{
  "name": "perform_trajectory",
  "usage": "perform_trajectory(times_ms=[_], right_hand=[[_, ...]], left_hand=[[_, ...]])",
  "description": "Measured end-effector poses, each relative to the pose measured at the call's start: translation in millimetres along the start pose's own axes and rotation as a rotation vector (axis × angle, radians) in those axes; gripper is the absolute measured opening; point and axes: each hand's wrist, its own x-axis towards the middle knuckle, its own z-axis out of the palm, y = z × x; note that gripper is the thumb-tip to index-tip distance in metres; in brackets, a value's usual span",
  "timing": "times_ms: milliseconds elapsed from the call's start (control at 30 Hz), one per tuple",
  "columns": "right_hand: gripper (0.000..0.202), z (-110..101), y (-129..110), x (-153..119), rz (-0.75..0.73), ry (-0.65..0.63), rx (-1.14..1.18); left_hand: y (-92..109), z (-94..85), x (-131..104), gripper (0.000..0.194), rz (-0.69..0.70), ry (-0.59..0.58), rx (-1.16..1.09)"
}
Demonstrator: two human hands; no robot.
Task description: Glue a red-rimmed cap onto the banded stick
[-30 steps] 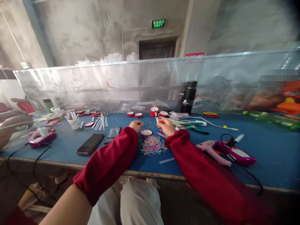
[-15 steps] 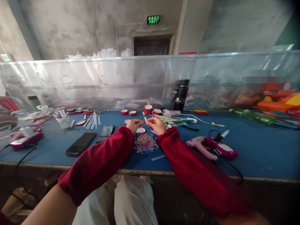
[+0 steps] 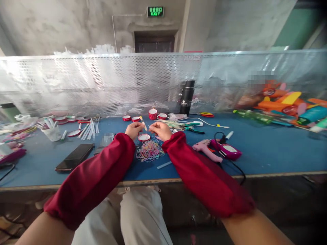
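Observation:
My left hand (image 3: 134,130) is closed in a pinch on a short flat pale stick (image 3: 143,123) with a yellowish upper end. The stick stands tilted up from the fingertips. A small gap to the right, my right hand (image 3: 161,130) has its fingers pinched together; whatever they hold is too small to make out. Beneath both hands lies a heap of thin multicoloured rubber bands (image 3: 150,151). A round red-rimmed lid with a white face (image 3: 144,137) rests at the heap's back edge.
Round red tins (image 3: 153,114) stand behind the hands, near a black flask (image 3: 187,98). To the right lie pliers (image 3: 195,130) and a pink glue gun (image 3: 208,149) with a cord. A phone (image 3: 74,157), white sticks (image 3: 88,130) and a cup of pens (image 3: 51,132) are left.
The view has turned right and shifted. My hands have drawn apart, and the stick, earlier against my right fingertips, is now at my left hand.

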Motion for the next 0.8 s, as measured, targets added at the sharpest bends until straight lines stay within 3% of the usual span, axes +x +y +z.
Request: perform_trajectory(times_ms=[167,367,800], right_hand=[[0.018,-22.9,-9.5,6.8,-0.003,0.185,-0.015],[0.024,-34.2,-15.8,9.2,-0.068,0.246,0.024],[0.025,-23.7,2.5,10.5,-0.037,0.148,-0.04]], left_hand=[[4.4,-5.5,2.2,0.019,-0.062,0.052,-0.015],[1.8,1.2,0.2,0.016,-0.023,-0.059,0.063],[-9.3,3.4,5.9,0.009,0.164,-0.145,0.189]])
